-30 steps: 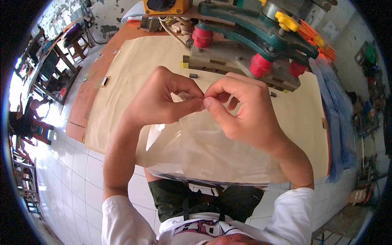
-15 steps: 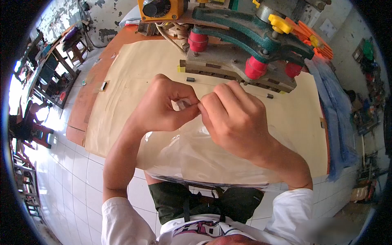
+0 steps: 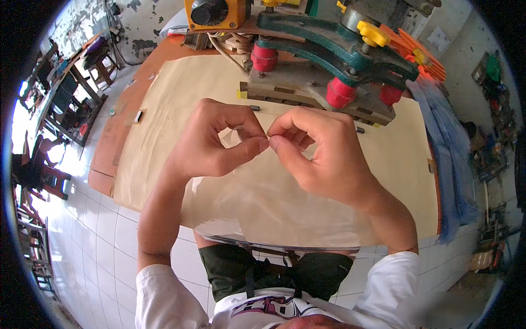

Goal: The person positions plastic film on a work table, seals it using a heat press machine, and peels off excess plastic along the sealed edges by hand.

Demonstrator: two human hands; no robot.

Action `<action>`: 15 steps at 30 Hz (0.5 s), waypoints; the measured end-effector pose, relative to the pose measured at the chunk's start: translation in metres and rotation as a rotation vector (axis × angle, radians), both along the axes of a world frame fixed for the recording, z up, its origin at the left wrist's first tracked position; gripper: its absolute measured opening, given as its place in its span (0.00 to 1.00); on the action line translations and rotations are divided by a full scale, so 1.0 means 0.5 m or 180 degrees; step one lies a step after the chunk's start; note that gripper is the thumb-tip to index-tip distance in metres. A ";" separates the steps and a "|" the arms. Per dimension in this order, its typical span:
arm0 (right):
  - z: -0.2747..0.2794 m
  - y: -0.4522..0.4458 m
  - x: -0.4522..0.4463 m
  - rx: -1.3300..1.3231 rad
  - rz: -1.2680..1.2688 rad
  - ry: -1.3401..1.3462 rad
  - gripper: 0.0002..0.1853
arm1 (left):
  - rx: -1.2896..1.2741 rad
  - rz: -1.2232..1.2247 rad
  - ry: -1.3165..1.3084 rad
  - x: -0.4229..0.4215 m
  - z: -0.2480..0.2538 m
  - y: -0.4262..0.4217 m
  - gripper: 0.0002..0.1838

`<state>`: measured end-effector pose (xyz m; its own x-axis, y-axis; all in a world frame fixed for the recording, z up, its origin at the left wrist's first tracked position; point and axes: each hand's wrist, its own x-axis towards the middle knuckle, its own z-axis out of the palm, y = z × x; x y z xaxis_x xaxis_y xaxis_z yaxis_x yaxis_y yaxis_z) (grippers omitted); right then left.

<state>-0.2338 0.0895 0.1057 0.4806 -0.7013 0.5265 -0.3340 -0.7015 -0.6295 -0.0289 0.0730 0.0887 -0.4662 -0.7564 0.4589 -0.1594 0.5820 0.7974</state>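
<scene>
My left hand [image 3: 222,140] is closed in a pinch, thumb against forefinger, on what looks like the edge of a clear plastic sheet [image 3: 279,211]. My right hand [image 3: 323,148] pinches at the same spot, its fingertips meeting those of the left. The fingers mostly cover the bit of film between them. Glossy and slightly wrinkled, the sheet lies over the near part of the cream-coloured table covering [image 3: 159,126] and reaches the front edge by my lap.
Beyond my hands stands a press with a green metal arm [image 3: 323,35], red knobs [image 3: 341,92] and a metal bar [image 3: 307,98] low over the table. An orange control box [image 3: 216,13] sits at the back. Blue plastic film [image 3: 446,159] hangs at the right edge.
My right hand has turned, opening a gap between its thumb and curled fingers. Both hands remain pinched together at nearly the same place, and the plastic below has shifted slightly.
</scene>
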 end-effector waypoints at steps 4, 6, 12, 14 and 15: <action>0.000 0.009 0.002 -0.0256 -0.0206 0.0203 0.02 | -0.0085 -0.0076 -0.0139 -0.005 -0.003 0.000 0.03; 0.004 0.013 0.000 -0.0252 -0.0238 0.0346 0.02 | -0.0209 -0.0138 -0.0074 -0.005 -0.005 0.000 0.03; -0.007 0.012 0.003 -0.0328 -0.0231 0.0131 0.05 | -0.0673 -0.0184 -0.0231 -0.003 -0.006 0.001 0.07; 0.001 0.014 -0.001 -0.0238 -0.0239 0.0165 0.05 | -0.0959 -0.0165 -0.0221 -0.002 -0.008 -0.001 0.08; 0.004 0.017 -0.003 -0.0124 -0.0229 0.0188 0.04 | -0.0961 -0.0178 -0.0199 -0.006 -0.011 0.000 0.08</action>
